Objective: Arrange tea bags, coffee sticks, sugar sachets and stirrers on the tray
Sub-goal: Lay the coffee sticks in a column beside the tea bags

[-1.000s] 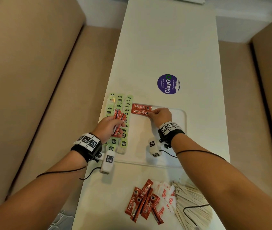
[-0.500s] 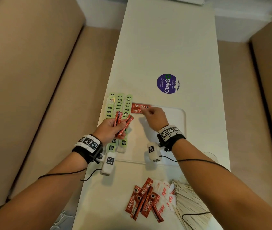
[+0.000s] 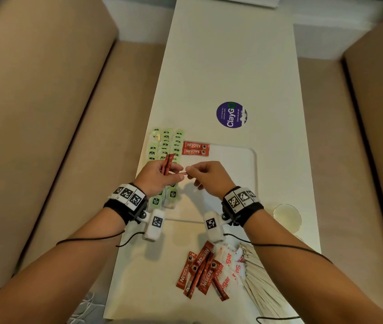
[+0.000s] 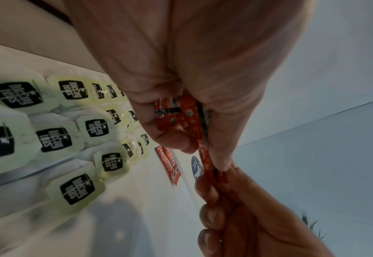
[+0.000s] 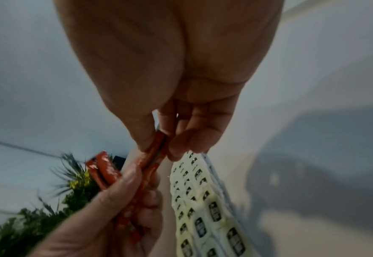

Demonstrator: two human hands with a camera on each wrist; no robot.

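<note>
Holding: our left hand (image 3: pixel 156 177) gripped a small bundle of red coffee sticks (image 3: pixel 168 163) in curled fingers, at centre frame in the head view, above the tea bags.
Right hand: our right hand (image 3: pixel 209 175) pinched the end of one coffee stick (image 3: pixel 181 176) between thumb and forefinger; that stick's other end sat in our left hand, so both hands held it.
Wrist views: the left wrist camera showed the pinched stick (image 4: pixel 205 156) running from our left fingers down to our right fingertips (image 4: pixel 207 189); the right wrist camera showed the same pinch (image 5: pixel 157 147), blurred.
Tray: the white tray (image 3: pixel 244 174) lay at centre right of the head view, under both hands.
Placed sticks: two coffee sticks (image 3: pixel 195 148) lay side by side, touching, at the tray's upper left corner.
Tea bags: green tea bags (image 3: pixel 166 142) lay in three overlapping columns along the tray's left side.
Loose supplies: at the lower middle of the frame, off the tray, we saw more coffee sticks (image 3: pixel 199 272), sugar sachets (image 3: pixel 229 267) and paper-wrapped stirrers (image 3: pixel 260 284) in touching heaps.
Table: a purple round sticker (image 3: pixel 231 114) sat on the white table (image 3: pixel 232 54) above the tray, and a glass (image 3: pixel 287 217) stood at the right.
</note>
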